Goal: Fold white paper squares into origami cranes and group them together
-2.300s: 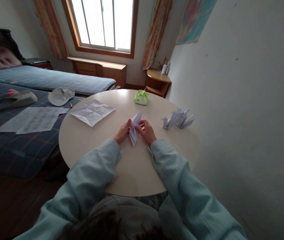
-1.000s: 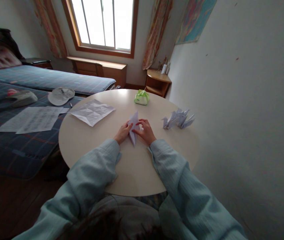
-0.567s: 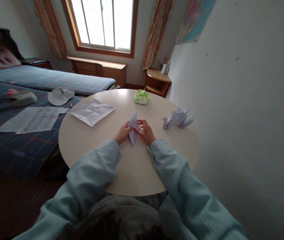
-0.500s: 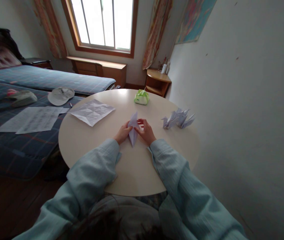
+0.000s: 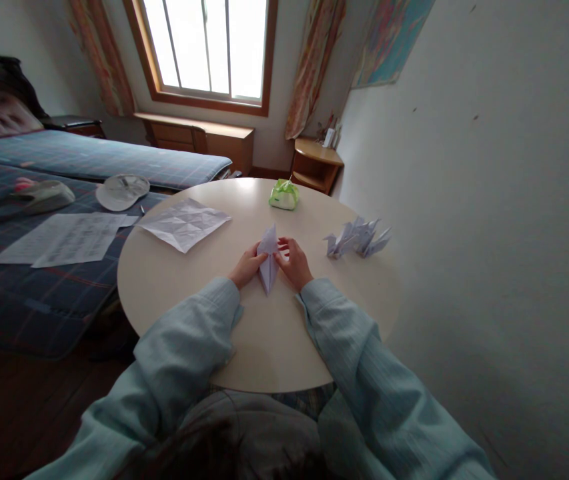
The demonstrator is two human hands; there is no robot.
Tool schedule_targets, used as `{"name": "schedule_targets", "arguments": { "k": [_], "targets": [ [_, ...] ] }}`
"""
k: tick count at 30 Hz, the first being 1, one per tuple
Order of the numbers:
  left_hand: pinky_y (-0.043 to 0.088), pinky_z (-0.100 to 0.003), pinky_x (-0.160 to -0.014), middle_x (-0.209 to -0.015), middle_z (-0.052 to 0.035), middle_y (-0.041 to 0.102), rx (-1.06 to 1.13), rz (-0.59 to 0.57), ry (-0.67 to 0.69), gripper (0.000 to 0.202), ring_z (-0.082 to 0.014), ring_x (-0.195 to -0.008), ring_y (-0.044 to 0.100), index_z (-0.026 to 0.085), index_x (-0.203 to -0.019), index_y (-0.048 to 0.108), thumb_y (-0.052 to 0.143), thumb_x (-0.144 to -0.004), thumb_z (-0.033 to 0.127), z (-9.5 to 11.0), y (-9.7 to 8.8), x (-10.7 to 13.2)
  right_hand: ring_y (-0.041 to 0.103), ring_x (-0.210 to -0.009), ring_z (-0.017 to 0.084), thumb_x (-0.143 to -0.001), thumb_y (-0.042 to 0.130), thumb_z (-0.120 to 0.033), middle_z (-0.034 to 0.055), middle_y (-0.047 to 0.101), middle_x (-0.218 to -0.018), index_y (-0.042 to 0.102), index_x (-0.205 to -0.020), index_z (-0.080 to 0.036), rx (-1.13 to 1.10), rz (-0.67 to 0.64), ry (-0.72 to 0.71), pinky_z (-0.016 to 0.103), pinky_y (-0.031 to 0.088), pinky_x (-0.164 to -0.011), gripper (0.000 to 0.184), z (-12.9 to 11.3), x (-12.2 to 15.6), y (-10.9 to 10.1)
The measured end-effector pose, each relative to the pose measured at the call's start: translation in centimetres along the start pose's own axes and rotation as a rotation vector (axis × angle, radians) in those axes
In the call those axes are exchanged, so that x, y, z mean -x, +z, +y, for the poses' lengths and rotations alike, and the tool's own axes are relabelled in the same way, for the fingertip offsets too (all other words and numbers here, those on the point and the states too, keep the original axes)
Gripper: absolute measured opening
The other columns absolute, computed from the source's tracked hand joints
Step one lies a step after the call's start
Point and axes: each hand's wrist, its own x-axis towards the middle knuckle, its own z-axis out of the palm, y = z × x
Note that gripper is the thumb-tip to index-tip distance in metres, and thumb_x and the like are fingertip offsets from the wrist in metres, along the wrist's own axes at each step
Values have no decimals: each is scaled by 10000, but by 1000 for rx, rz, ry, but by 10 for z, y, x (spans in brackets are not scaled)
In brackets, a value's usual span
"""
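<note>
A folded piece of white origami paper (image 5: 268, 272), long and diamond-shaped with pointed ends, is held between my hands over the middle of the round table (image 5: 184, 293). My left hand (image 5: 247, 264) grips its left edge, thumb on top. My right hand (image 5: 293, 263) pinches its right edge with the thumb and a finger, the other fingers curled above. To the right stand several folded paper cranes (image 5: 357, 238), close together. A creased, unfolded sheet of paper (image 5: 185, 224) lies flat at the table's left.
A green tissue pack (image 5: 284, 195) stands at the table's far side. On the bed (image 5: 64, 300) at left lie printed sheets (image 5: 64, 239), a white cap (image 5: 123, 192) and a bag (image 5: 47, 197). A white wall (image 5: 489, 233) rises along the right.
My right thumb has moved from the middle of the folded paper out to its right edge. The paper has shifted very slightly right; my left hand stays almost in place.
</note>
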Motion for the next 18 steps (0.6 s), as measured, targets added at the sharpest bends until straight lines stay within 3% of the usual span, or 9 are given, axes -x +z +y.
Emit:
{"name": "schedule_targets", "arguments": {
  "k": [18],
  "targets": [
    [436, -318, -790, -951, -50, 630, 60, -47, -23, 540, -197, -871, 563, 122, -1117, 500, 517, -577, 129, 2, 2, 2, 572, -770, 154, -714, 516, -233, 105, 582, -995, 418, -1009, -167, -28, 41, 55, 318, 487, -664, 318, 1, -1, -1]
  ]
}}
